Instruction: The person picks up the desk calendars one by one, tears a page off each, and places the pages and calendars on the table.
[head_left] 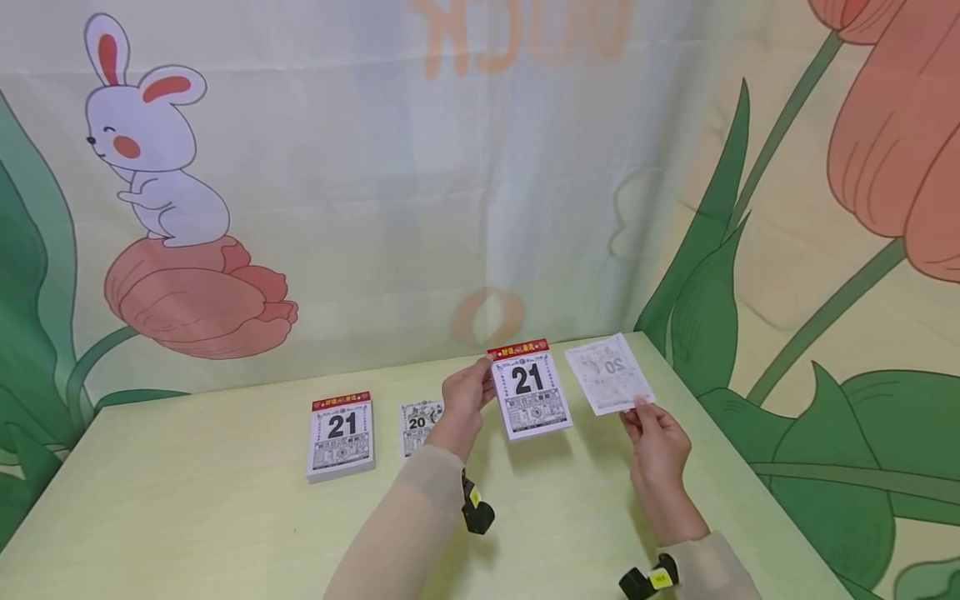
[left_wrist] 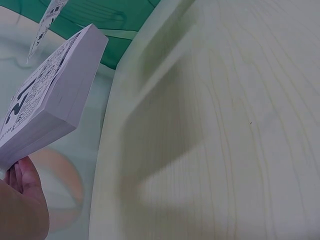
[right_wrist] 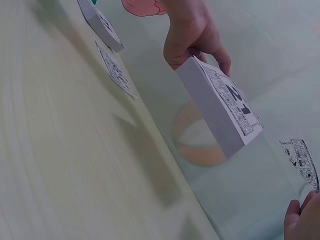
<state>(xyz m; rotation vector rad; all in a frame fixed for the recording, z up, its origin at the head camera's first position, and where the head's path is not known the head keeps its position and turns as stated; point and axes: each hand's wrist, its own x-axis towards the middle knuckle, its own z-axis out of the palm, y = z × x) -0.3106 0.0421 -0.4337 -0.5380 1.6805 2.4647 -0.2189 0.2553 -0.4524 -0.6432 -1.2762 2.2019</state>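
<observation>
My left hand [head_left: 467,398] grips a thick tear-off calendar [head_left: 529,392] by its upper left side, raised over the table. Its top page reads 21 under a red header strip. In the left wrist view the calendar block [left_wrist: 70,90] tilts above its own shadow. At its right, my right hand [head_left: 658,442] pinches a loose thin page [head_left: 609,375] by a lower corner; a reversed 20 shows through the paper. The right wrist view has that page's printed face [right_wrist: 302,161] at the right edge, above the right hand's fingertips [right_wrist: 294,206].
A second tear-off calendar [head_left: 342,438], also showing 21, lies on the table [head_left: 187,500] at left. Beside it lies a loose page [head_left: 417,423] marked 20, partly covered by my left hand. A printed cloth backdrop [head_left: 360,208] with a rabbit and tulips rises behind the table.
</observation>
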